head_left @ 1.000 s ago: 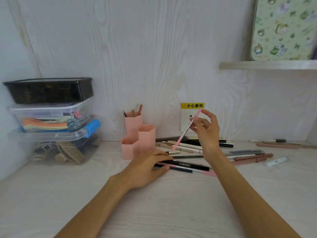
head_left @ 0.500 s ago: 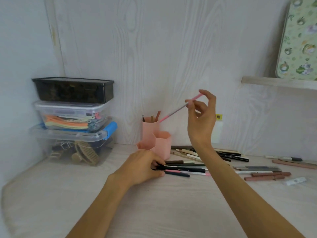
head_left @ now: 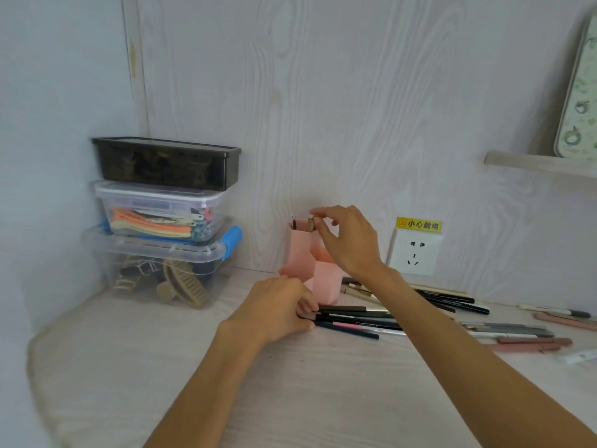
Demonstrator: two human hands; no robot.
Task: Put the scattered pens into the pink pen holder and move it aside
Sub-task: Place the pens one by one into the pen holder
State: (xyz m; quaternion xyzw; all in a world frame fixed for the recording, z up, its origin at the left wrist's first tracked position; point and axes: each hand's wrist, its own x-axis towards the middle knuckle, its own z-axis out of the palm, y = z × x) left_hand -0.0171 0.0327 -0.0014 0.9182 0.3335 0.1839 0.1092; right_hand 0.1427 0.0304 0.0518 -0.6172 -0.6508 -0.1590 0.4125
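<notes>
The pink pen holder (head_left: pixel 326 282) stands on the desk by the back wall. My right hand (head_left: pixel 347 242) is over its tall rear compartment. Its thumb and forefinger pinch the top end of a pen (head_left: pixel 310 223) standing in that compartment; the pen's shaft is hidden inside. My left hand (head_left: pixel 276 312) lies on the desk in front of the holder. Its fingers curl over the near ends of a bundle of dark pens (head_left: pixel 355 320). More pens (head_left: pixel 452 299) lie behind my right forearm, and others (head_left: pixel 529 339) are spread to the right.
Three stacked plastic storage boxes (head_left: pixel 161 221) fill the left corner next to the holder. A wall socket (head_left: pixel 415 253) with a yellow warning label sits behind the pens. A shelf (head_left: pixel 542 164) carries a patterned board (head_left: pixel 578 92) at the upper right.
My right hand has carried the pink pen leftward and down to the holder's tall compartment. My left hand's fingers have curled over the pen ends. The view has swung to the left.
</notes>
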